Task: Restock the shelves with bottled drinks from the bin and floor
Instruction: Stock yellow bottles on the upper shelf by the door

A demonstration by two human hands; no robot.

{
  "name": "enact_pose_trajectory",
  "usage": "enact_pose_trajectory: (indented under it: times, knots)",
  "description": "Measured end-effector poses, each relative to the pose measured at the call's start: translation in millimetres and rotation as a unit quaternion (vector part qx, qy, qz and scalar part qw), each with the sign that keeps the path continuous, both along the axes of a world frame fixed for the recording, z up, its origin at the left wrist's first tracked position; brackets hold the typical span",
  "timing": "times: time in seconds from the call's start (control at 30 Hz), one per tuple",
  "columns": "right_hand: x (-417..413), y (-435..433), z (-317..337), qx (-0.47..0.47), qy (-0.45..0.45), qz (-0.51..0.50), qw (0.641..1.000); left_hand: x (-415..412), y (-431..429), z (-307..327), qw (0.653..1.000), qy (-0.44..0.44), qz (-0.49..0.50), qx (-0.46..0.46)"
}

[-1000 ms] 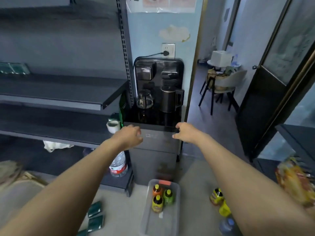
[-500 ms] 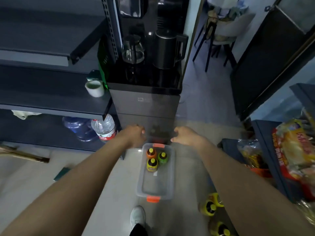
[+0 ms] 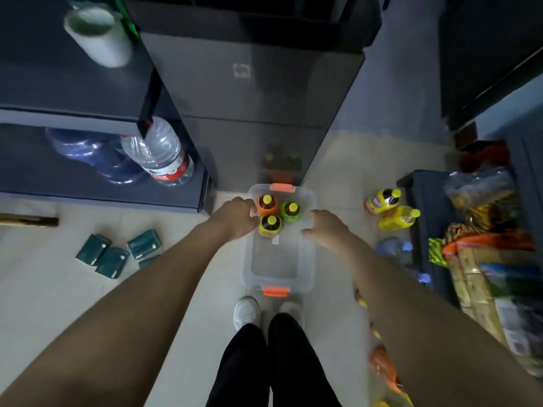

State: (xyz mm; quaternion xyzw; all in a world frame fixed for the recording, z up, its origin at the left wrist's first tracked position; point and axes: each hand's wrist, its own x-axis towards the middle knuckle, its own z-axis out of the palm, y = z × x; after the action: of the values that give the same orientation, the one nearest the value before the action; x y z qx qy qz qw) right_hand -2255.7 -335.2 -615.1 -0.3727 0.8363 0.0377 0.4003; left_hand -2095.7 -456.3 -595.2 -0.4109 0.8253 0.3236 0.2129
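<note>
Left hand (image 3: 235, 215), fingers loosely curled and empty, at the left rim of the clear bin (image 3: 249, 268), beside the orange bottle (image 3: 268, 204). Right hand (image 3: 324, 227), fingers spread and empty, over the right rim. The bin on the floor (image 3: 58, 283) holds three upright bottles: orange, green bottle (image 3: 291, 212), yellow bottle (image 3: 270, 226). More yellow bottles (image 3: 392, 211) lie on the floor to the right; a dark shelf (image 3: 67, 80) stands at left.

**Bottles in the bin and on the floor**

A clear bin (image 3: 308, 261) with orange clips sits on the floor. Three small bottles stand at its 12 o'clock end: an orange bottle (image 3: 268, 204), a green bottle (image 3: 291, 212) and a yellow bottle (image 3: 270, 226), all with yellow caps. At 3 o'clock from the bin, two yellow bottles (image 3: 392, 211) lie on the floor.
</note>
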Motion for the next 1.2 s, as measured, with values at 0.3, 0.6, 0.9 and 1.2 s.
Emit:
enact_pose_trajectory:
  times: [0.3,0.6,0.9,1.2]
  knots:
    - [-16.8,-10.6,-156.5,0.031,-0.034,0.002,0.999,-7.6,-5.2,-154.1,0.998,-0.020,0.040,0.055]
    - [-18.5,-6.6,-293.6,0.038,-0.097,-0.089,0.991,-0.4,0.4,-277.0,0.992,-0.070,0.049,0.088]
    - [-17.9,-26.9,-365.7,0.021,-0.094,-0.087,0.992,-17.9,-7.3,-343.6,0.992,-0.045,0.033,0.117]
    - [-19.1,-62.9,-398.4,-0.084,-0.058,-0.054,0.993,-21.2,-10.3,-384.9,0.987,-0.061,0.031,0.144]
